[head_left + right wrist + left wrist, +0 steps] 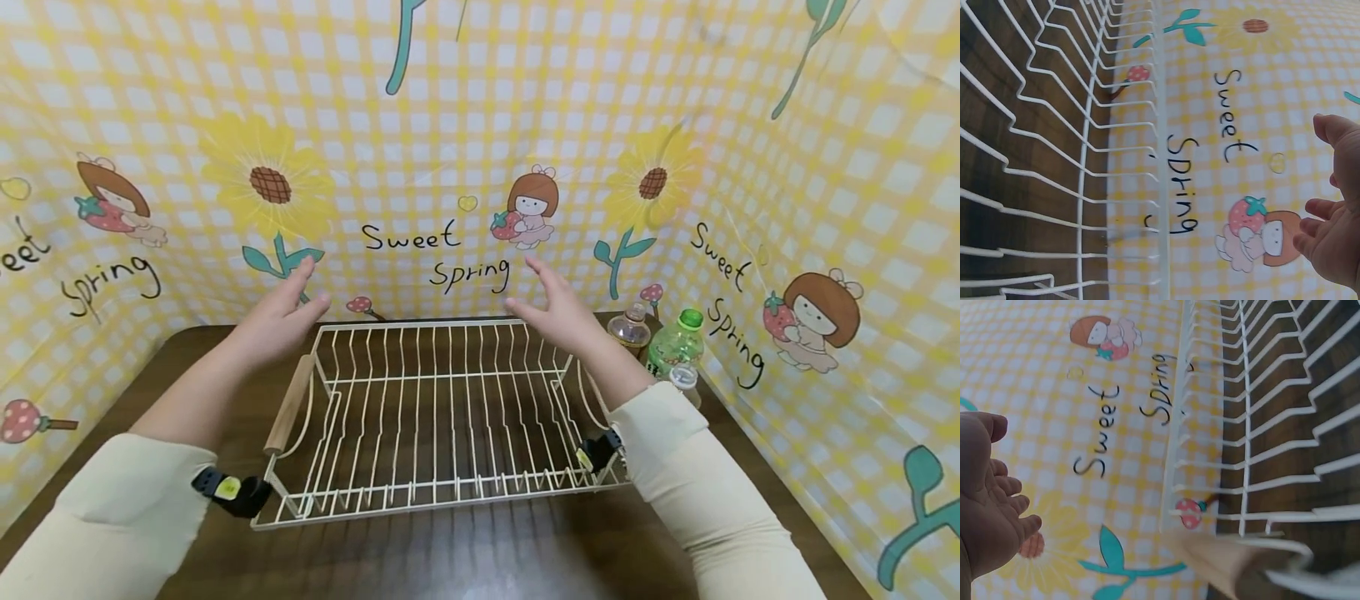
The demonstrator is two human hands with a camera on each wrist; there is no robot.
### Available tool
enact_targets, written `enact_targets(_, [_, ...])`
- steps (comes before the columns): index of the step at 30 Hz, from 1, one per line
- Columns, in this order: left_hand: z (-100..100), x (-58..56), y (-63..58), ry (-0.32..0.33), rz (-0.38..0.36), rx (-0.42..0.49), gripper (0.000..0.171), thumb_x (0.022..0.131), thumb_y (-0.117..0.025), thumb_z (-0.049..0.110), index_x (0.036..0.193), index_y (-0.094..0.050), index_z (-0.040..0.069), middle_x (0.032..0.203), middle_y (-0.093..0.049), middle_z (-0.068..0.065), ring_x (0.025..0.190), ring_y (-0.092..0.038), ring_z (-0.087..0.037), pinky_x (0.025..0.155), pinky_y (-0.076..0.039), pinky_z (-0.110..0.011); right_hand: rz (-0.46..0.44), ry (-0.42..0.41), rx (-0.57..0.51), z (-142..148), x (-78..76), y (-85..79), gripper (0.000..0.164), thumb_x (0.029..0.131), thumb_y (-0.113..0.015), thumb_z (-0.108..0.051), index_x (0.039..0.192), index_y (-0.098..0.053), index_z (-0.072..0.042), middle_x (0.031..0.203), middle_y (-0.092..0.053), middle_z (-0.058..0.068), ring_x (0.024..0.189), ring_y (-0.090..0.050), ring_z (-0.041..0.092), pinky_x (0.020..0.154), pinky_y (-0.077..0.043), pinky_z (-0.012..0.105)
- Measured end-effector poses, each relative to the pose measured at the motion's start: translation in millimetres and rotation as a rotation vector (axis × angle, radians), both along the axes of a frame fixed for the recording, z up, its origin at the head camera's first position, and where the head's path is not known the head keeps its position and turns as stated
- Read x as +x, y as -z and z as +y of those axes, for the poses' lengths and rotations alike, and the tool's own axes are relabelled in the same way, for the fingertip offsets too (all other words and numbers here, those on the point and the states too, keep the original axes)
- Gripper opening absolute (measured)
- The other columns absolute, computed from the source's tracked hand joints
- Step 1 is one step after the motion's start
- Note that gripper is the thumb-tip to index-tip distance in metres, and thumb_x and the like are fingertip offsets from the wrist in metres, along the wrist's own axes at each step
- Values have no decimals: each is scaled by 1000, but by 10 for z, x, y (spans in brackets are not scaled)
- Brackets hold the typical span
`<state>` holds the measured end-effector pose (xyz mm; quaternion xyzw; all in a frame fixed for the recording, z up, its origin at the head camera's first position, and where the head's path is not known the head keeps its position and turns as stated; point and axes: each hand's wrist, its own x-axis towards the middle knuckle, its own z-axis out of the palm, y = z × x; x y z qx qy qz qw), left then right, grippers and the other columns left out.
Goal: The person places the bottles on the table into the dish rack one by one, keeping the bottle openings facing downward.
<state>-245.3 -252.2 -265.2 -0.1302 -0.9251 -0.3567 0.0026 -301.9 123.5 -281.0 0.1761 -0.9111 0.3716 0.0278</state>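
A white wire dish rack (pixel 450 433) with a wooden handle (pixel 291 404) on its left side stands on the dark wooden table (pixel 495 550). Above its back left corner my left hand (pixel 281 321) is raised, fingers extended and thumb apart, holding nothing. My right hand (pixel 558 312) hovers over the back right part of the rack, its fingers loosely spread and likewise holding nothing. In the left wrist view the left hand (pixel 994 494) shows its palm side, away from the rack wires. The right wrist view has the right hand (pixel 1338 212) at the right edge, apart from the rack.
Beside the right forearm, at the table's back right, stand a clear bottle with amber contents (pixel 630 329), a green-capped bottle (pixel 677 342) and a smaller clear bottle (pixel 684 382). A yellow checked cloth (pixel 420 142) hangs behind and along both sides of the table.
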Motion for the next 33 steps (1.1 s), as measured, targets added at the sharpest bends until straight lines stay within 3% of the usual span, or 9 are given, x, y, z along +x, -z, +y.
enact_targets(5, [-222, 116, 202, -18, -9, 16, 76, 106, -32, 43, 156, 14, 9, 163, 12, -21, 148, 2, -48, 116, -7, -66, 1, 12, -19, 188, 132, -43, 81, 94, -57, -52, 158, -14, -28, 163, -21, 10, 145, -29, 38, 112, -31, 60])
enact_targets(13, [-425, 238, 611, -40, -74, 138, 78, 106, -32, 44, 154, 15, 6, 161, 14, -24, 147, 9, -48, 115, -1, -66, 32, 45, -40, 508, 323, -2, 79, 96, -57, -47, 158, -14, -22, 163, -21, 13, 146, -26, 39, 112, -31, 61])
enact_targets(22, [-351, 283, 974, -60, -169, 318, 78, 106, -37, 35, 153, 16, 2, 160, 16, -25, 146, 11, -48, 116, -1, -63, 55, 81, -136, 833, 557, 113, 77, 97, -59, -37, 158, -16, -17, 163, -20, 15, 149, -17, 38, 115, -20, 65])
enact_targets(25, [-312, 292, 1077, -39, -176, 397, 78, 106, -38, 31, 153, 17, 0, 159, 18, -26, 146, 11, -47, 119, 0, -54, 58, 94, -170, 921, 642, 140, 77, 97, -59, -35, 158, -16, -17, 163, -18, 15, 150, -15, 39, 115, -18, 65])
enact_targets(30, [-308, 315, 1214, 15, -167, 503, 76, 107, -35, 25, 150, 20, -4, 157, 22, -28, 145, 16, -46, 120, 8, -42, 116, 149, -168, 1052, 757, 214, 75, 96, -61, -31, 157, -21, -12, 159, -26, 21, 146, -23, 44, 116, -20, 63])
enact_targets(33, [-312, 338, 1255, 22, -192, 569, 74, 107, -33, 23, 149, 22, -3, 156, 27, -26, 144, 21, -43, 119, 12, -43, 138, 183, -160, 1134, 810, 268, 75, 96, -62, -30, 156, -22, -11, 158, -28, 22, 143, -26, 47, 114, -22, 64])
